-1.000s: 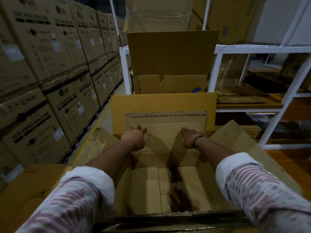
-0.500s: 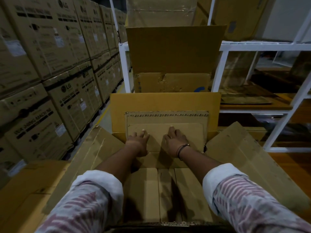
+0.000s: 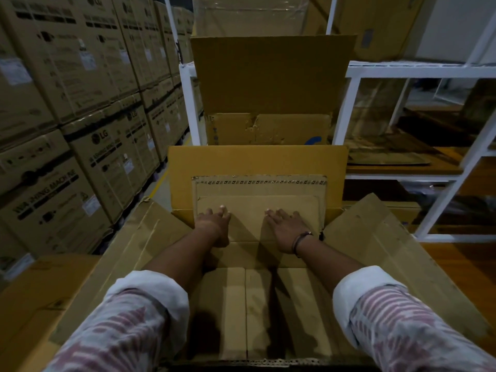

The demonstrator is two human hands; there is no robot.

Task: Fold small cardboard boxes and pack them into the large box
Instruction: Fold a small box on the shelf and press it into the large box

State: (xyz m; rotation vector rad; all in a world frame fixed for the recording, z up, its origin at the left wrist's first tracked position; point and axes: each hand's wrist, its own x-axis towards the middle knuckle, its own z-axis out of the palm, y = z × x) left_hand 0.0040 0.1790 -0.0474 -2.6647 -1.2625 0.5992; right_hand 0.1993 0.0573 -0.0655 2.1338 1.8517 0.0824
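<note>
Warehouse aisle in dim light: stacked appliance cartons [image 3: 80, 84] are lining the left side and a white shelving rack [image 3: 402, 69] is standing to the right. At the centre, a person's fingers [image 3: 221, 210] are lying straight and slightly apart, gripping nothing. The left hand [image 3: 213, 224] and the right hand [image 3: 288, 229] are pressing flat, side by side but not touching, against a flattened small cardboard box [image 3: 257, 205]. That piece is leaning upright against the far inner wall of the large box [image 3: 255, 162], with a taller sheet [image 3: 259, 187] showing its corrugated edge just behind it. A dark band [image 3: 300, 240] is circling the right wrist, and patterned sleeves with white cuffs [image 3: 150, 294] are reaching in over the near rim. More folded small boxes [image 3: 233, 304] are lying side by side on the bottom. The side flaps are splaying outward, and another open carton [image 3: 271, 76] is standing beyond the far flap.
</note>
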